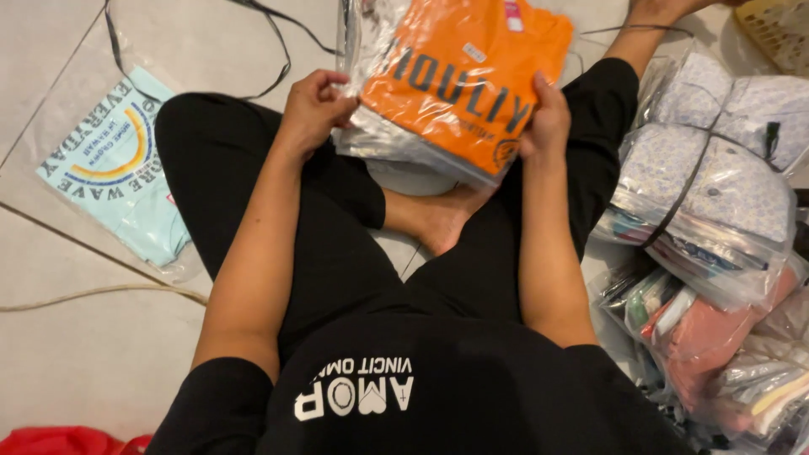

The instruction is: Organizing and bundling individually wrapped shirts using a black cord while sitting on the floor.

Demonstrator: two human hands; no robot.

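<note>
Orange folded shirt (pixel 468 80), both hands

Pale, glossy floor tiles (pixel 76 354) run under everything, split by thin dark grout lines; a black cable (pixel 274 50) loops across the top, and a cream cord (pixel 101 295) trails in from the left edge; a woven yellow basket (pixel 775 29) sits in the far right corner; the light is soft and even.

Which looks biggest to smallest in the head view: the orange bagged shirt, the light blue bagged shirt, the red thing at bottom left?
1. Orange bagged shirt, nearest the camera, so unsure.
2. Light blue bagged shirt.
3. Red thing, mostly out of frame.
</note>
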